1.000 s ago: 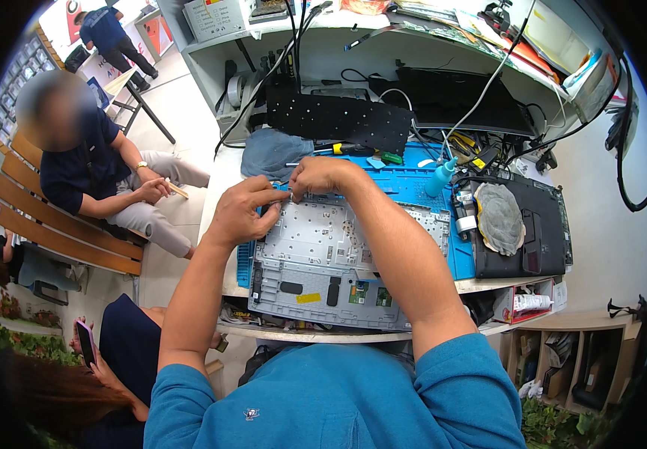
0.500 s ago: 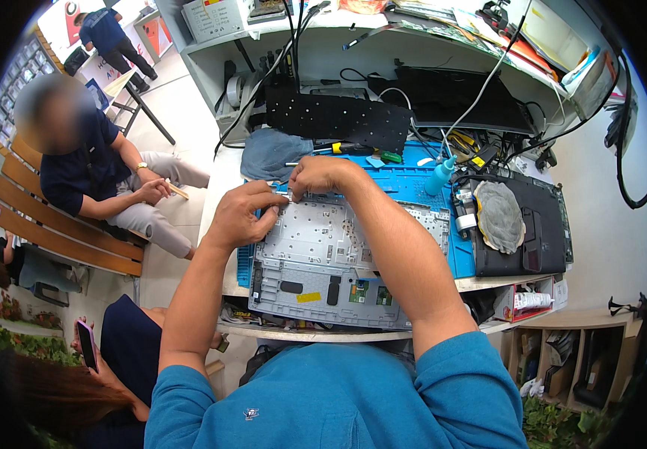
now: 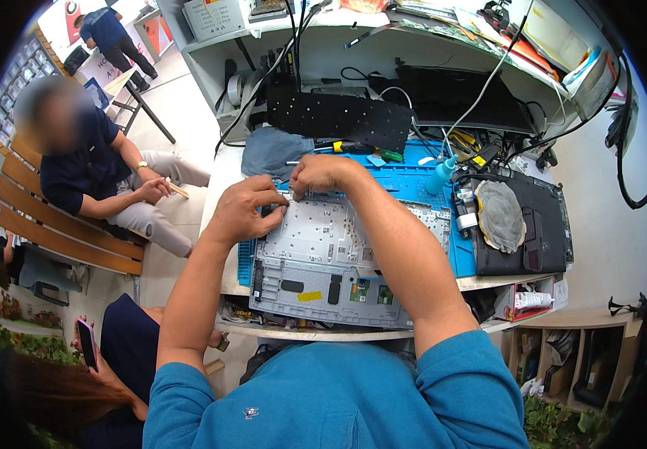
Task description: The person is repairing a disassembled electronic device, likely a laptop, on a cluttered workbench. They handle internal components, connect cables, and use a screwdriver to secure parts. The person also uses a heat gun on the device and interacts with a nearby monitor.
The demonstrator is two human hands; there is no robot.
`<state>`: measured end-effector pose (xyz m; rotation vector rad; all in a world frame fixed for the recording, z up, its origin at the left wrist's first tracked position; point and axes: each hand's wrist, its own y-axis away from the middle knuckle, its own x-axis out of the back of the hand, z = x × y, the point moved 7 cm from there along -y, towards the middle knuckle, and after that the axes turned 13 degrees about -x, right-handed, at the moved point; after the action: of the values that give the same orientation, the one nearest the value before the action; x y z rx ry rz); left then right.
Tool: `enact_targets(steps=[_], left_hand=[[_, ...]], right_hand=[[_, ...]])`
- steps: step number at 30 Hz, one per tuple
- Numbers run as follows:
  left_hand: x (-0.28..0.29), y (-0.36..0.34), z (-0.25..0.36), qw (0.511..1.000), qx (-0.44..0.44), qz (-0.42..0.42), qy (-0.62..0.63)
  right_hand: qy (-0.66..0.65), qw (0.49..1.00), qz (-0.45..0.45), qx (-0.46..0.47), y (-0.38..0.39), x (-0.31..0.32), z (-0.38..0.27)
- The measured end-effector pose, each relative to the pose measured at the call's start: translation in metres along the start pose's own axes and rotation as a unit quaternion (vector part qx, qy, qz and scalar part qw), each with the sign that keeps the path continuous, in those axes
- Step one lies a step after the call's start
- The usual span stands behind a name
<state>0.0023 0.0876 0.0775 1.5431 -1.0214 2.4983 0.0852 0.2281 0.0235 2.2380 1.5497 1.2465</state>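
A silver laptop chassis (image 3: 308,236), dotted with small holes and fittings, lies on a blue repair mat (image 3: 411,177). My left hand (image 3: 242,212) has bent fingers at the chassis's upper left corner, closed around something too small to make out. Beside it, my right hand (image 3: 315,175) is pinched at that same edge, its fingertips on a tiny part I cannot name. Just behind my hands are a grey cloth (image 3: 269,152), a screwdriver (image 3: 350,147) and a black perforated sheet (image 3: 335,118). A light blue bottle (image 3: 439,176) stands to the right on the mat.
A black laptop (image 3: 548,224) with a grey pad (image 3: 500,217) sits at the right. A monitor (image 3: 473,97), cables and shelves line the back. A seated person (image 3: 84,179) is on a bench at left; others are at lower left and in the background.
My fingers have shifted only slightly at the chassis's corner, and my right forearm has moved a little. The chassis stays where it was.
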Motion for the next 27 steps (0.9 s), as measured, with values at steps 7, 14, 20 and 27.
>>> enact_targets(steps=[7, 14, 20, 27], left_hand=[[0.001, -0.004, 0.0, 0.999, 0.03, 0.033, 0.014], [-0.003, -0.002, -0.001, 0.999, 0.039, -0.02, 0.007], [0.051, 0.017, -0.057, 0.972, 0.173, 0.16, -0.011], [0.049, -0.004, -0.072, 0.986, 0.131, 0.099, 0.012]], right_hand=[[0.004, 1.0, 0.008, 0.002, -0.005, 0.0, 0.003], [0.019, 1.0, 0.006, -0.002, 0.0, 0.0, -0.003], [0.011, 1.0, 0.007, -0.013, -0.004, 0.0, 0.003], [-0.005, 1.0, -0.008, -0.003, -0.009, -0.002, 0.007]])
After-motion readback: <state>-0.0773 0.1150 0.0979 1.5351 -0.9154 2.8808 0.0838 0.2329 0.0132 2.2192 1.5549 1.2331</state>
